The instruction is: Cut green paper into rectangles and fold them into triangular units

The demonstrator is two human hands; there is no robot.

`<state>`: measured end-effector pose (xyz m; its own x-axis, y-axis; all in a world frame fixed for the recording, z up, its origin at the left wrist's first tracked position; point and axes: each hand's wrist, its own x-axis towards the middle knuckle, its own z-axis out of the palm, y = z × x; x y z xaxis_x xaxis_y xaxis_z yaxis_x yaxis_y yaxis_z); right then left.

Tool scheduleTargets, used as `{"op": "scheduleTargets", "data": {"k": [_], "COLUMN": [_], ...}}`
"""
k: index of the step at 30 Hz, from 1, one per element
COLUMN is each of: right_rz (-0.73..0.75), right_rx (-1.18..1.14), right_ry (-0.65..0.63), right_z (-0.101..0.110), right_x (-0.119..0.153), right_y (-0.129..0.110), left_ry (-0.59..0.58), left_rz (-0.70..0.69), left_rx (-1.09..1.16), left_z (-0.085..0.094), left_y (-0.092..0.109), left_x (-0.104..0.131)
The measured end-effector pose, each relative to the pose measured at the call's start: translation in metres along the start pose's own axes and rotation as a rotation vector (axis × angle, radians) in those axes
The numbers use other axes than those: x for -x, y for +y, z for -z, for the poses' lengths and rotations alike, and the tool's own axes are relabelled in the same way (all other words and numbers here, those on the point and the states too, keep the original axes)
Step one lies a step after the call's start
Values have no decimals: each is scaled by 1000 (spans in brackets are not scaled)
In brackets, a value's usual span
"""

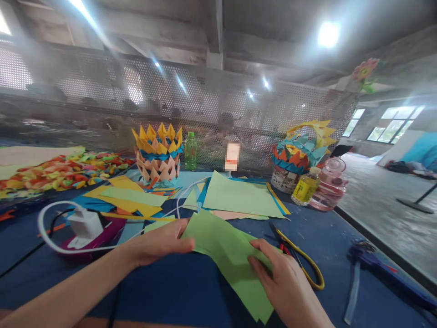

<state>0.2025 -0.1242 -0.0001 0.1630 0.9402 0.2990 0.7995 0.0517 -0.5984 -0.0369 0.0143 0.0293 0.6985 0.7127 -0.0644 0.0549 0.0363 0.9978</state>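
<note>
Well, the left hand point(164, 241) pinches one end of the green paper point(223, 248) between thumb and fingers; the right hand point(282, 273) grips the other side of it; so the paper is up between the two hands, over the blue tabletop point(184, 291), with one corner hanging down just beside the right hand; I cannot tell if it is one sheet or more. It bends in the middle; if the hands push toward each other, it could get a bad crease; if they pull apart too hard, it could rip, as paper is thin. If it is more than one sheet, a loose pinch could let them slip crooked. Just past the right hand lie what look like scissors point(309, 262); a quick turn of that hand could bump them. Farther to its right is a glue gun point(384, 269); if it is hot, a sleepy reach could burn a finger. A white cord point(85, 250) runs close by the left wrist; a tug there could drag the plug point(83, 225) beside it.
</note>
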Motion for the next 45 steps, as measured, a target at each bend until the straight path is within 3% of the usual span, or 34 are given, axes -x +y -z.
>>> {"op": "scheduleTargets", "data": {"k": [2,7,12,15,18,22,26,33,40,45], "right_rz": [11,-27,-174,-155,-137,-161,-230,-311,-297,-256], "right_rx": [-8,-99,-622,-639,-604,-594,-590,-732,-826,-728], "right_ry": [44,315,135,217,146,47,100,213,172,125], "right_z": [0,-2,-7,-6,1,7,3,-8,-15,-8], "right_x": [-2,-5,-4,-6,-6,0,4,10,15,12], "right_y": [-2,10,15,6,-3,-10,-6,3,-14,-11], "left_ry": [-9,230,315,343,374,279,83,146,62,99], "left_rz": [40,5,-81,-90,-75,-27,42,24,42,51], "left_rx": [-10,26,22,-51,-32,-15,-70,-85,-105,-106], "left_z": [-4,-12,-14,-16,-16,-10,-3,1,-4,-3], "left_y": [-1,-5,2,4,1,-6,-11,-19,-22,-22], "left_x": [-1,-3,1,2,4,10,16,13,11,10]}}
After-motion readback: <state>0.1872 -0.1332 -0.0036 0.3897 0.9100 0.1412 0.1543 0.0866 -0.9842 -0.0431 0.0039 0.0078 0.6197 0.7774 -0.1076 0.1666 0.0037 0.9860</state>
